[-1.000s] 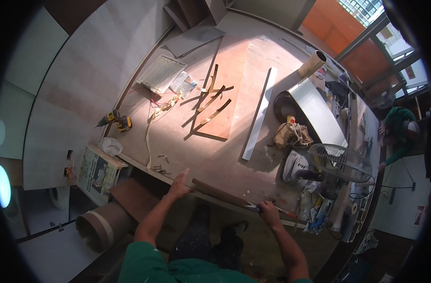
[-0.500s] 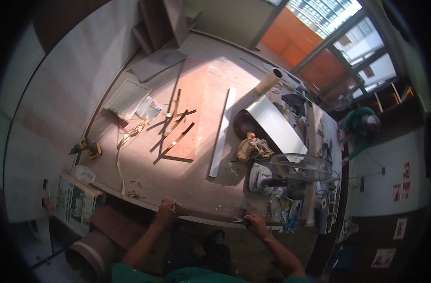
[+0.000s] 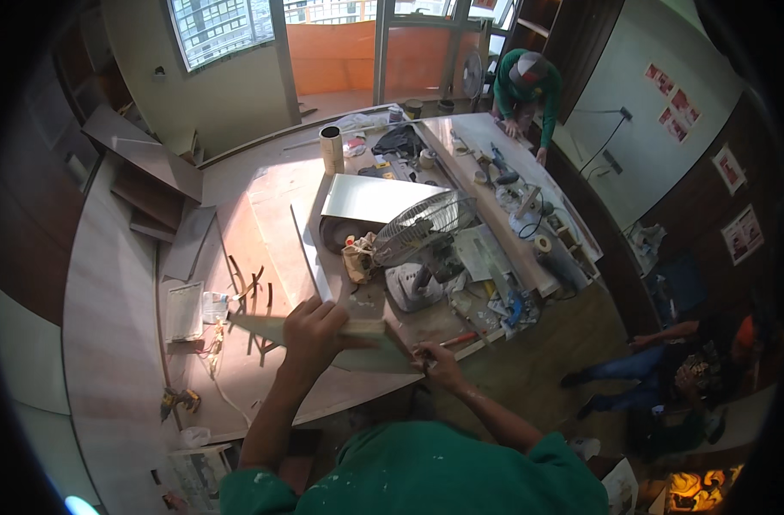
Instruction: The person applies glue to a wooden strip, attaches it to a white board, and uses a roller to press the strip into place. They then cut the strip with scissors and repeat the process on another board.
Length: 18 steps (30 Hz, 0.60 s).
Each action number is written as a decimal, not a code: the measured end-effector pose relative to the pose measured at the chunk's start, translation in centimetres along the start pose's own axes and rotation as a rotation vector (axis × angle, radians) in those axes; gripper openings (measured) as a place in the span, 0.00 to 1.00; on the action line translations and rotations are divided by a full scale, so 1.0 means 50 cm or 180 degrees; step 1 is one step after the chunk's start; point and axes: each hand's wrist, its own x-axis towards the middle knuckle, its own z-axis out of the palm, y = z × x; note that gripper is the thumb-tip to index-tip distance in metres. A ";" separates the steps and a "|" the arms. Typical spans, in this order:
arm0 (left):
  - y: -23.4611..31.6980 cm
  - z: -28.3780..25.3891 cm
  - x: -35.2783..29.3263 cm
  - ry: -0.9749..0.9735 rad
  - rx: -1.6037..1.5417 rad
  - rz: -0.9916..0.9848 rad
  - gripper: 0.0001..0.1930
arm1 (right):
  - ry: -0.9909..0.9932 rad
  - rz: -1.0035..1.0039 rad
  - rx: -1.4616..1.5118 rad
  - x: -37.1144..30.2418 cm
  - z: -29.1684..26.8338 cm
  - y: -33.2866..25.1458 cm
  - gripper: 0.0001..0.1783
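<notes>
- Raised from near the front edge of the table, your hands now have a pale panel between them, and your view has swung rightward.
- Your left hand wraps over the panel's upper edge, thumb and fingers clamping it, probably to keep it standing on edge.
- Your right hand curls by the panel's near right end, apparently pinching a dark item too small to identify; whether it also bears on the panel, you can't tell from here.
- That panel sits in front of your chest, over the table's near side; whether it touches the tabletop is hidden.
- Beyond it, the fan and white strip lie farther back, which seems to leave your hands room.
- Left of it, thin dark strips lie loose and the drill rests near the table's edge, likely parked aside.
</notes>
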 end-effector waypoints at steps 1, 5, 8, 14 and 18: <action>0.016 0.010 0.024 -0.0137 0.0045 0.0139 0.28 | 0.0140 0.0140 0.0443 -0.015 0.007 -0.010 0.26; 0.018 0.063 0.047 -0.0504 0.0219 0.0753 0.29 | 0.0591 0.0290 0.1765 -0.033 0.001 -0.044 0.27; -0.017 0.097 0.018 -0.0781 0.0287 0.0961 0.30 | 0.0495 0.0275 0.2140 -0.029 0.010 -0.049 0.30; -0.022 0.119 -0.009 -0.0713 0.0303 0.1148 0.30 | 0.0356 0.0011 0.1755 -0.004 0.095 -0.086 0.29; -0.027 0.136 -0.020 -0.0747 0.0245 0.1030 0.30 | 0.0481 0.0162 0.1798 0.008 0.104 -0.076 0.28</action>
